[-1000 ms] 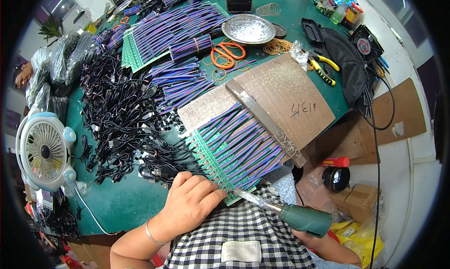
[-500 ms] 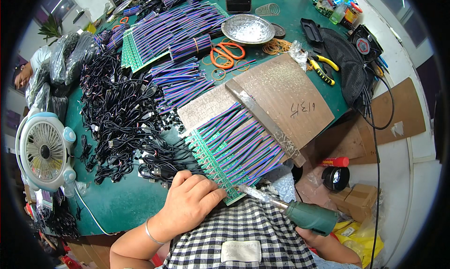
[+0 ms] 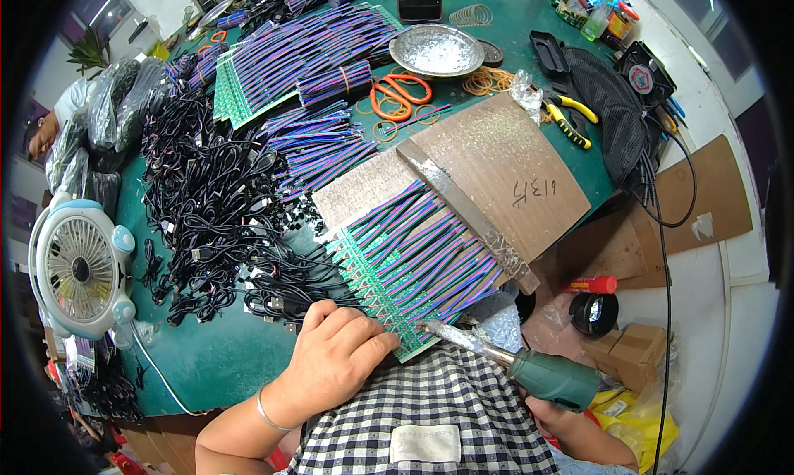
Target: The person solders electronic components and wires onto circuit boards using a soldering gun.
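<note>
At the near corner of a green circuit board panel, my left hand is closed, its fingers curled and pressed together. What they pinch is hidden; black cables run in beside them. Rows of blue, purple and black wires extend from the panel to the right. My right hand is wrapped round a green-bodied tool with a silver barrel, partly hidden behind it. The tool's tip is at the panel's near end, just right of my left fingers. A metal bar lies across the wires on a brown board.
Black cables heap on the left, beside a white fan. More wired panels lie at the back, near a metal bowl, orange scissors and yellow-handled pliers. A person is at the far left.
The green-bodied tool has shifted slightly up and to the right. My left hand has stayed nearly still. The person at the far left has moved their head.
</note>
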Available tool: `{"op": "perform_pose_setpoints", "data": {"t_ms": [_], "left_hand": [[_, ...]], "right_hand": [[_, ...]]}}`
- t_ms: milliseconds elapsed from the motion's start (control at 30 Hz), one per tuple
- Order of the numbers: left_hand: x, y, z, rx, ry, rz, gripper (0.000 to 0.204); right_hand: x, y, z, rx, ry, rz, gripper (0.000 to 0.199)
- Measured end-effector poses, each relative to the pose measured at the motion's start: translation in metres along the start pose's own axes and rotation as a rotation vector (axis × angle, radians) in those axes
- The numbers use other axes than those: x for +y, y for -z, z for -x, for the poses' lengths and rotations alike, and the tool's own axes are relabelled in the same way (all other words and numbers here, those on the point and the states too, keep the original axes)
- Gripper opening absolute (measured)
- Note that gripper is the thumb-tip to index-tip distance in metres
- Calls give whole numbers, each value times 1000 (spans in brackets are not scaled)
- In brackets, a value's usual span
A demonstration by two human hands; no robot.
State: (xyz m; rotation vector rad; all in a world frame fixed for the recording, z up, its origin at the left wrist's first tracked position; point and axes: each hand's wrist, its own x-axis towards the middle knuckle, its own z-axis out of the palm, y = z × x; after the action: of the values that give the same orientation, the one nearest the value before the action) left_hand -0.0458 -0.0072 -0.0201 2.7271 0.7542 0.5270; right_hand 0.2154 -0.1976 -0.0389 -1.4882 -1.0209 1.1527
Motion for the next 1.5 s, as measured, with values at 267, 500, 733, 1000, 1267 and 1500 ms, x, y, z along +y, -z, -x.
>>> {"op": "perform_pose_setpoints", "data": {"t_ms": [267,500,733,1000,1267,1500], "left_hand": [[5,-4,2,45,4,-41,22],[13,-19,2,160,107,-70,22],[17,-21,1,176,130,-88,19],[19,-20,0,171,135,-93,19],[20,-20,0,163,132,-114,19],[17,-22,-3,174,120,-119,19]], "right_hand": [[9,4,5,-21,-22,-23,28],[-6,3,1,-62,95,156,26],[-3,7,-1,-107,71,154,26],[3,4,3,-93,21,96,28],[2,8,-2,-109,166,262,27],[3,12,-2,-78,126,223,27]]}}
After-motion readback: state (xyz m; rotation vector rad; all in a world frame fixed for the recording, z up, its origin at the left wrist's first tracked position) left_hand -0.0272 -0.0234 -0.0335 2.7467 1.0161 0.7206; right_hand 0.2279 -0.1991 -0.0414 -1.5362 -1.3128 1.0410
